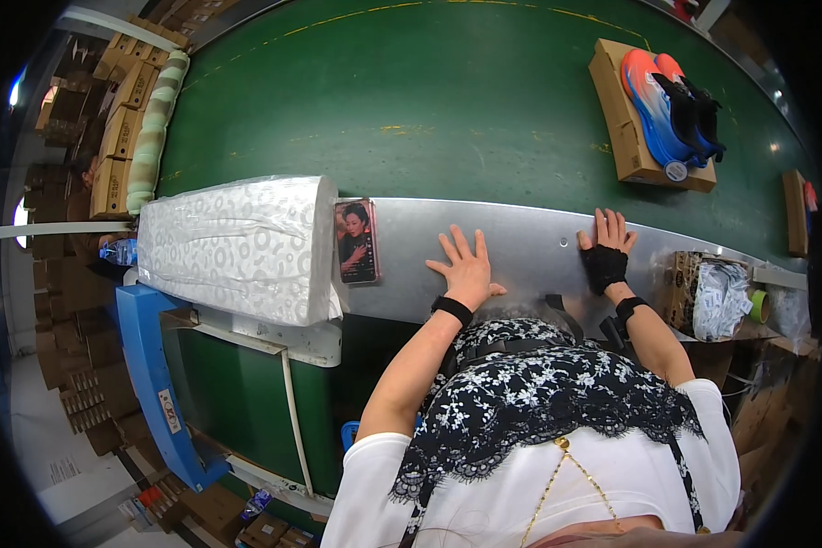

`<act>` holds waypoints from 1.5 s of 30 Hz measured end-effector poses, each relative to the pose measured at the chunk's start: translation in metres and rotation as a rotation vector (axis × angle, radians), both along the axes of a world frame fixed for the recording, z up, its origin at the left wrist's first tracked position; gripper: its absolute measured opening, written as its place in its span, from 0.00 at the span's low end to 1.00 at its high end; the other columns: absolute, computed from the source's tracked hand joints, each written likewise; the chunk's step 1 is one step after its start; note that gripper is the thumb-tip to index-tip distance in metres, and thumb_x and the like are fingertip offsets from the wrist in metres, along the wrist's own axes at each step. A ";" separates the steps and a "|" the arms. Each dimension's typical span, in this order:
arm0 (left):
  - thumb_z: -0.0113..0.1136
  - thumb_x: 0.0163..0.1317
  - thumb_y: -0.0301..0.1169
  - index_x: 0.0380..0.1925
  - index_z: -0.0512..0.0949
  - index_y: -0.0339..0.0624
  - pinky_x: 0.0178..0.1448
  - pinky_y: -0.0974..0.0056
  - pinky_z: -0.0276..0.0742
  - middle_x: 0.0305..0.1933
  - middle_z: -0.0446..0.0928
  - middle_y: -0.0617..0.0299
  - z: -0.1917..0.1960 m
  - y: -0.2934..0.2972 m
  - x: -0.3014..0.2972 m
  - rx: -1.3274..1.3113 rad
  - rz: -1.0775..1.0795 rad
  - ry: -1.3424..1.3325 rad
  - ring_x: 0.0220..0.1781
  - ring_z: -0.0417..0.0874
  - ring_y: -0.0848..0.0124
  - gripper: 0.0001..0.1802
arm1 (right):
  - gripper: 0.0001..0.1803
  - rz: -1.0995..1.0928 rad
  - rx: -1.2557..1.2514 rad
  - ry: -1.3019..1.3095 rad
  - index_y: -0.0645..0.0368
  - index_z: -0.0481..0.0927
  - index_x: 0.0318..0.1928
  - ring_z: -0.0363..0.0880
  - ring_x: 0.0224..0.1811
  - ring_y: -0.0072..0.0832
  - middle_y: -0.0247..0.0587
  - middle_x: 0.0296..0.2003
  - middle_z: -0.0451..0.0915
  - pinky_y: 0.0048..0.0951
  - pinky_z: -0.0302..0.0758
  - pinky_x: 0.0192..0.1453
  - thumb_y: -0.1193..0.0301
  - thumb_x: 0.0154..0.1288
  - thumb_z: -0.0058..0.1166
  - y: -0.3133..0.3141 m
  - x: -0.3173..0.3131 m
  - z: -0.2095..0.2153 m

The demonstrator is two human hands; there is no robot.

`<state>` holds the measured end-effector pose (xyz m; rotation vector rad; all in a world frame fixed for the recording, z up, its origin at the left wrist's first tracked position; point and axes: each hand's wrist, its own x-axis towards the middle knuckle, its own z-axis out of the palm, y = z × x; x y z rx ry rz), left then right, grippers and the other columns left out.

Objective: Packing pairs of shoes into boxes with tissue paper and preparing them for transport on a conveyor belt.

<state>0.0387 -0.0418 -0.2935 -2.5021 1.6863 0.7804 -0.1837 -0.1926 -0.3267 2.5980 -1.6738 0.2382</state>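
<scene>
My left hand (468, 272) lies with its fingers spread on the metal ledge (521, 219) along the near side of the green belt. It holds nothing, and a black band circles its wrist. My right hand (605, 254), in a black fingerless glove, rests flat on the same ledge farther right, its bare fingers stretched toward the belt. Left of my left hand a phone-sized card or case with a picture of a person (356, 240) lies on the ledge. Beyond my right hand, a pair of orange and blue sneakers (662, 110) sits on a brown shoebox (626, 137) on the belt.
A plastic-wrapped stack of patterned white paper (237, 247) stands at the left. Right of me are an open carton (685, 283) with white packets (723, 301) and a green tape roll (758, 306). Another shoebox (796, 215) is at the far right; a blue frame (160, 384) stands lower left.
</scene>
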 end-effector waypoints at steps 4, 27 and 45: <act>0.70 0.33 0.53 0.63 0.45 0.38 0.47 0.21 0.48 0.64 0.34 0.27 0.001 -0.003 0.001 0.006 0.007 0.004 0.65 0.36 0.29 0.62 | 0.31 0.007 -0.003 -0.011 0.55 0.67 0.55 0.54 0.63 0.39 0.45 0.57 0.63 0.54 0.43 0.62 0.53 0.52 0.48 -0.003 0.001 -0.002; 0.70 0.31 0.56 0.64 0.41 0.40 0.52 0.23 0.44 0.65 0.30 0.31 0.005 0.006 0.014 0.089 0.011 0.028 0.66 0.31 0.32 0.66 | 0.32 0.122 -0.422 0.004 0.44 0.76 0.46 0.57 0.60 0.43 0.46 0.52 0.67 0.64 0.47 0.57 0.50 0.36 0.62 -0.141 -0.035 0.163; 0.58 0.54 0.40 0.53 0.62 0.27 0.62 0.56 0.58 0.57 0.62 0.36 0.075 -0.052 0.046 -0.896 0.128 0.304 0.60 0.62 0.47 0.33 | 0.20 1.077 -0.085 -0.022 0.50 0.74 0.19 0.70 0.40 0.34 0.41 0.36 0.76 0.52 0.59 0.50 0.54 0.24 0.63 -0.025 0.012 0.161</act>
